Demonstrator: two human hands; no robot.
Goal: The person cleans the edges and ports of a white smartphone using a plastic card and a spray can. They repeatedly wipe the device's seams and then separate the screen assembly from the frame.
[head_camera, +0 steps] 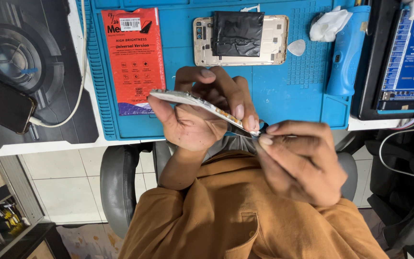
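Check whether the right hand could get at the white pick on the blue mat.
Probably yes: the right hand is below the white pick, with bare blue mat between. But it pinches the end of the phone panel that the left hand holds.

This was a phone repair workshop. A blue repair mat (274,91) covered the desk (49,146) at upper centre, carrying an opened phone (240,41), a pick (296,47) and a tester board (410,52) at upper right.

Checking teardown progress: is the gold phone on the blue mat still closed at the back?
Open. The gold phone lies on the blue mat, inner frame exposed, a black sheet over its middle.
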